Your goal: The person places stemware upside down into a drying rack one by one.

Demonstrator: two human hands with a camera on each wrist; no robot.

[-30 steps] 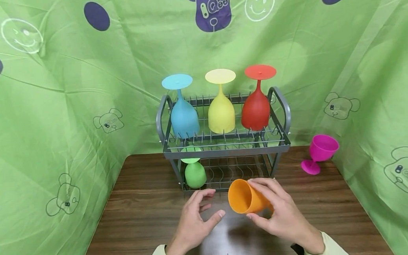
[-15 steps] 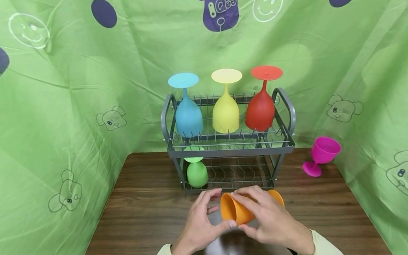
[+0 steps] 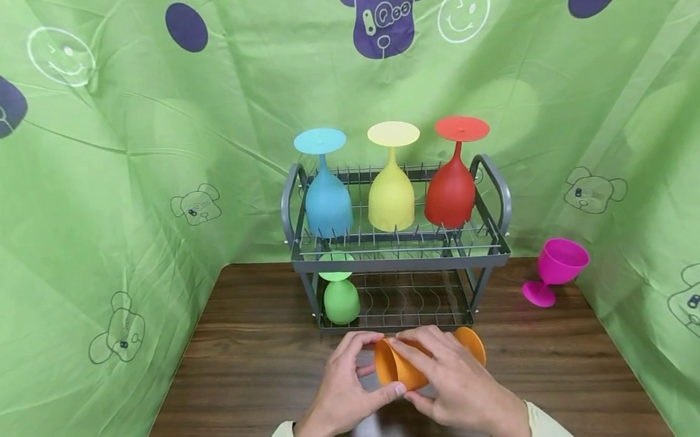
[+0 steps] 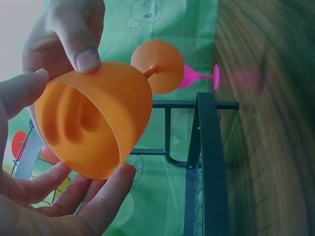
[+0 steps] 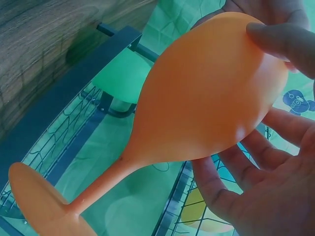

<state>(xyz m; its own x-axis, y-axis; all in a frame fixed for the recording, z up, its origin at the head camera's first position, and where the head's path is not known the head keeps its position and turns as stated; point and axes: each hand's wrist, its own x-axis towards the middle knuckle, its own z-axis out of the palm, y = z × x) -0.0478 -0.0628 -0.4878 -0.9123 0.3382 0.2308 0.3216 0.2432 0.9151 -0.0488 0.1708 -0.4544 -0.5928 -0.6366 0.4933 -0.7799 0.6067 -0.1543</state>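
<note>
An orange plastic goblet (image 3: 411,371) lies sideways in the air in front of the rack, mouth to the left and foot to the right. My right hand (image 3: 459,388) grips its bowl, thumb below and fingers over the top. At the mouth, my left hand (image 3: 345,389) holds the rim between thumb and fingers. The left wrist view looks into the hollow bowl of the goblet (image 4: 130,93), with left fingertips (image 4: 120,179) at the rim's lower edge. Stem and foot stick out free in the right wrist view, beyond the goblet's bowl (image 5: 206,93).
Behind the hands stands a two-tier dark dish rack (image 3: 402,263). Upside-down blue (image 3: 328,206), yellow (image 3: 391,201) and red goblets (image 3: 449,196) line its top; a green goblet (image 3: 341,302) sits below left. A magenta goblet (image 3: 563,261) stands right on the wooden table (image 3: 232,362).
The right hand has brought the orange goblet left and turned its mouth leftward. The left hand, apart from it at first, now holds the rim. The head view has shifted slightly.
</note>
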